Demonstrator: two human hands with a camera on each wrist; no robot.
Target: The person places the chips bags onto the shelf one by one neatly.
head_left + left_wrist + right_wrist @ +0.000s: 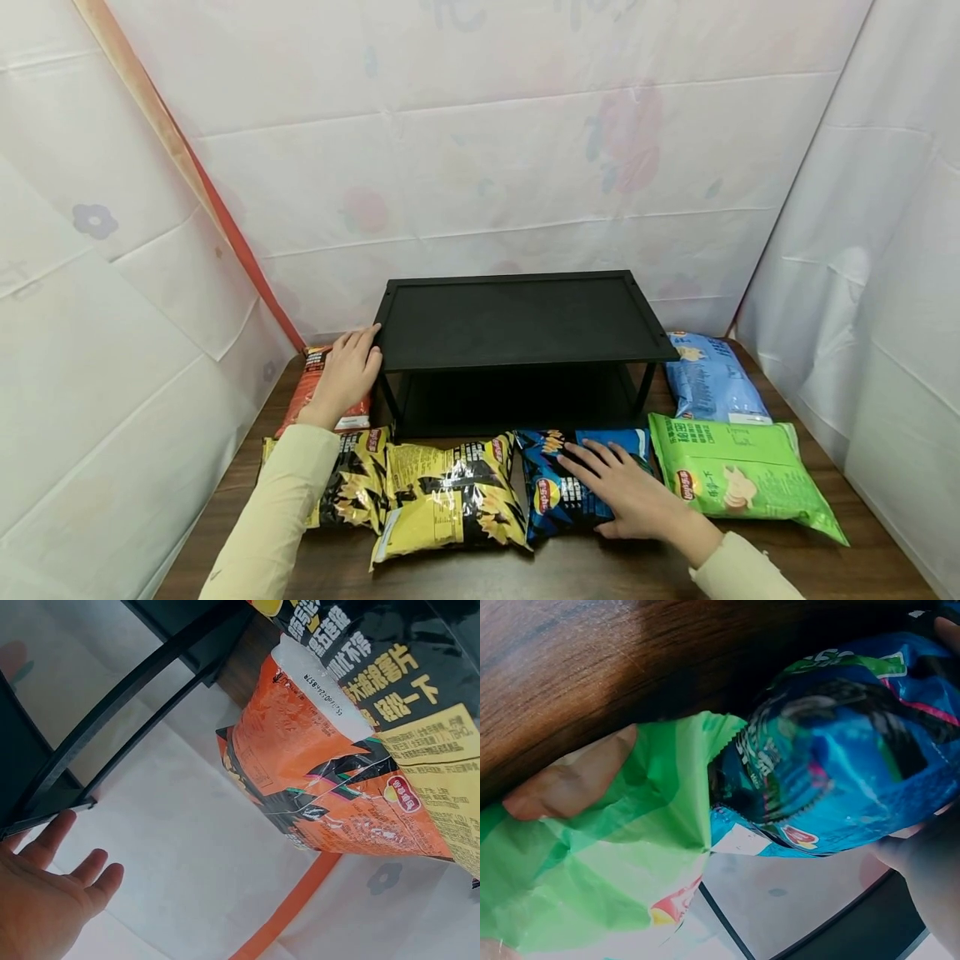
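Note:
My left hand (345, 375) rests its fingers at the left edge of a low black two-tier rack (517, 321). In the left wrist view the fingers of this hand (45, 907) are spread loosely, one fingertip right at the rack's corner. Beneath that forearm lie a red-orange chip bag (302, 390) and a black-and-yellow chip bag (360, 479). My right hand (626, 496) lies over a dark blue chip bag (546, 462) in front of the rack, its fingers spread across the top and its thumb at the near edge. The right wrist view shows the blue bag (855, 765) bulging beside the hand.
Another yellow-and-black chip bag (442, 517) lies left of the blue one. To the right are a green chip bag (735, 454) and, behind it, a light blue chip bag (712, 379). White cloth walls (517, 167) enclose the brown wooden table (450, 579) at the back and sides.

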